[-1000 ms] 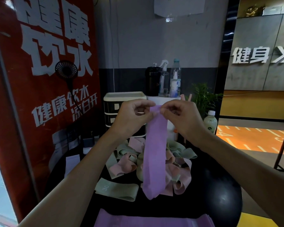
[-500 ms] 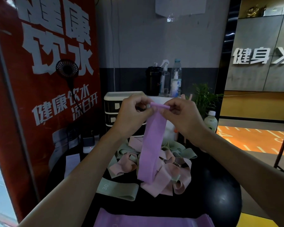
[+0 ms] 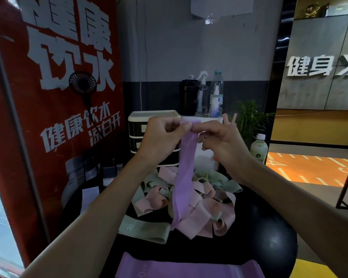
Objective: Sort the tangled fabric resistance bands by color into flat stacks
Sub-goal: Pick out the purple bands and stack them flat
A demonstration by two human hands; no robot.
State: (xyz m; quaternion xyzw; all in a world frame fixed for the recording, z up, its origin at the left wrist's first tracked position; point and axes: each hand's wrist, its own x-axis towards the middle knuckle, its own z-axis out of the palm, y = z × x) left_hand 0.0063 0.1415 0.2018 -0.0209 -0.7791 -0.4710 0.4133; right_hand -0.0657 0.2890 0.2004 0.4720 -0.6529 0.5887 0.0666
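Head-worn view, forward-down, close behind left hand [image 3: 160,141] and right hand [image 3: 223,142]

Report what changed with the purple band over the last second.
The purple band hung flat and wide. Now its lower half is twisted narrower and its bottom end has risen a little against the tangled pile. The left hand and right hand shifted their pinch at its top edge but kept hold. The pile, the lone green band and the purple stack lie as before.

Purple band [image 3: 184,177] vertical above tangled pink-and-green pile [image 3: 206,201]; flat purple stack [image 3: 189,268] in front.
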